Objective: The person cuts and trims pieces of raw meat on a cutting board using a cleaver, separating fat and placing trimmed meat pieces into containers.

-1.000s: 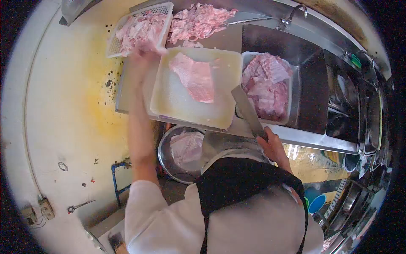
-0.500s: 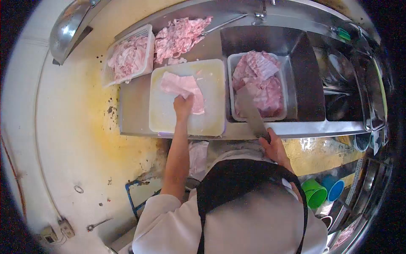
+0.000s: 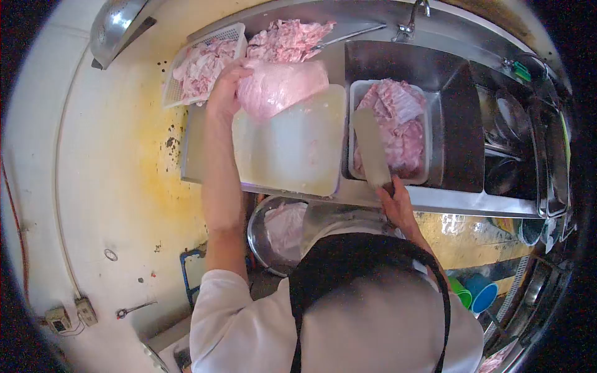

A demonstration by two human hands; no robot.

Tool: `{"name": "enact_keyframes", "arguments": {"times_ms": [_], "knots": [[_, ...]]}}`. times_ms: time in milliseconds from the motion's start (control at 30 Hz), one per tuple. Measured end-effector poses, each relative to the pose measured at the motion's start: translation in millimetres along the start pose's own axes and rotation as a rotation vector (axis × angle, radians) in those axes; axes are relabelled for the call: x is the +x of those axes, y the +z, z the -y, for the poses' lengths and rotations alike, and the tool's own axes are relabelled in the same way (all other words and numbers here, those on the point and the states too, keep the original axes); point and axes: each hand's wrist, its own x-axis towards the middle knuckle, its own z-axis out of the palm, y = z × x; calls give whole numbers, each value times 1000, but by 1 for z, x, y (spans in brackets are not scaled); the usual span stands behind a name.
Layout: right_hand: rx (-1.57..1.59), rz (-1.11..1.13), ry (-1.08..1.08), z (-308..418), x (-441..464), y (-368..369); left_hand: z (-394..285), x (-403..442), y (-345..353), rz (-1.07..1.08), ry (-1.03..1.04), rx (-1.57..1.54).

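My left hand (image 3: 229, 88) grips a pale pink slab of meat (image 3: 283, 87) by its left edge, lifted over the far part of the cutting board (image 3: 292, 155). Small wet scraps lie on the white board. In my right hand (image 3: 395, 202) is a cleaver (image 3: 372, 146) with a broad blade, held by its handle and pointing away from me. The blade hangs over the left side of a white tub (image 3: 425, 146) piled with raw meat (image 3: 401, 133).
A white perforated basket (image 3: 237, 38) of pale trimmings stands at the back left, beside a heap of meat scraps (image 3: 289, 40). A steel sink (image 3: 457, 124) surrounds the tub, with a faucet (image 3: 407, 26) behind. Below the counter sits a metal bowl (image 3: 254, 239) holding meat.
My left hand has raised the slab off the board and carried it away from me, toward the basket and scraps. The cleaver stays near the tub in my right hand.
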Motion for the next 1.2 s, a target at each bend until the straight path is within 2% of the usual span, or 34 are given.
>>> {"name": "enact_keyframes", "arguments": {"times_ms": [33,100,200,267,333,400,500,533,600,633,667,733,800,833,900,1000,1067,1133,1167,1200], "knots": [[31,-2,9,5,0,2,6,4,-7,-13,-56,130],[100,51,167,21,1,0,31,10,-22,-28,-170,392],[116,38,96,18,-3,0,73,-3,-32,-20,-234,1319],[186,46,42,18,-3,-1,162,5,-77,-193,201,1357],[196,77,63,21,-5,-1,176,-17,-36,-93,148,1223],[138,138,129,36,9,-2,190,-36,4,-56,477,1425],[114,153,126,21,23,15,203,-51,37,-109,309,1512],[68,160,96,14,26,21,208,-49,35,-68,330,1524],[-28,179,31,-1,34,34,209,-43,32,-8,174,1603],[-96,149,-146,-9,41,41,207,-42,29,15,98,1644],[-160,118,-327,-15,52,51,208,-42,22,-14,205,1484],[-145,172,-333,-4,72,60,216,-41,5,-55,410,1160],[10,347,28,17,95,72,214,-43,3,-37,247,1046],[22,333,61,35,107,76,213,-44,4,-28,165,986],[40,313,124,65,123,80,217,-41,-3,5,162,944],[67,322,-31,69,115,83,228,-41,-11,-7,157,802],[-162,143,-455,13,94,93,227,-44,-15,-39,96,637],[-237,220,-428,-6,67,83,209,-51,-17,-73,-26,430],[-201,378,-184,9,52,66,199,-55,-16,-124,-30,386],[-156,434,-58,15,48,62,188,-58,-14,-169,-34,344]]}}
